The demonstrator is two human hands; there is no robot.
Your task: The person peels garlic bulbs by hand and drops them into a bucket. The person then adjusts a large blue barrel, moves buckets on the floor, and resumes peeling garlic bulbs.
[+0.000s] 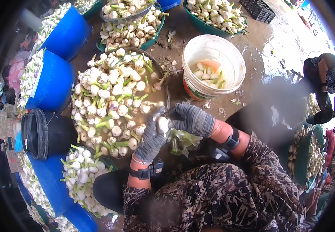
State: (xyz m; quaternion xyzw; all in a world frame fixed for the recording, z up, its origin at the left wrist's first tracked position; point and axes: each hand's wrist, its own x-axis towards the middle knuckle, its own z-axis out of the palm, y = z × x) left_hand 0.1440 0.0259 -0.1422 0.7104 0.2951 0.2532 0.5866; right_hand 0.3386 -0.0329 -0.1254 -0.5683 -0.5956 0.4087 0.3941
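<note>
My left hand (150,141), in a grey glove, is closed around a white garlic bulb (162,124). On the bulb's other side is my right hand (194,120), gloved too, its fingers curled in close against it. What those right fingers grip is hidden. Pale green leafy peelings (183,142) lie just below the right hand. In front of my hands, a wide round basin (168,91) holds many garlic bulbs with green stem stubs, partly in murky water.
A white bucket (233,69) with some garlic inside stands ahead to the right. Blue tubs (51,83) and a black bucket (49,135) line the left. Peeled garlic (83,176) is heaped by my left knee. Another person (324,77) is at the far right.
</note>
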